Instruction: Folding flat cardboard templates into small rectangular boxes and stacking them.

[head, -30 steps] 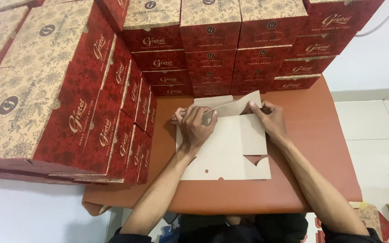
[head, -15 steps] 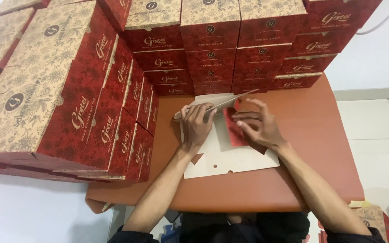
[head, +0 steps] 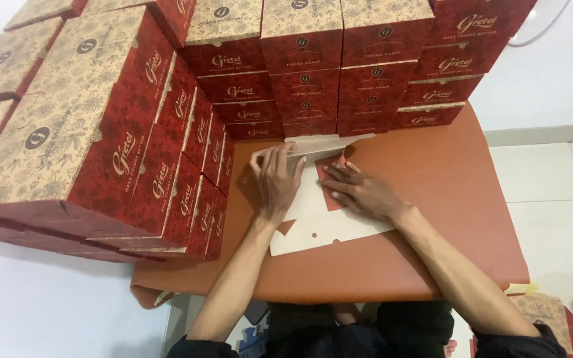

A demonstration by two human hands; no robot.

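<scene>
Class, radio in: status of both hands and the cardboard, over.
Left hand flat on cardboard blank. Right hand pressing red flap. Stacked red boxes close alongside.

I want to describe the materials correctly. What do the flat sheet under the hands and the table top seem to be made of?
The flat sheet looks like thin printed cardboard: matte pale inside, red outer face on a folded flap, clean die-cut edges and small holes. The table top looks like smooth reddish-brown vinyl or laminate with a soft sheen; which one I cannot tell. Left hand and right hand press the sheet flat.
</scene>
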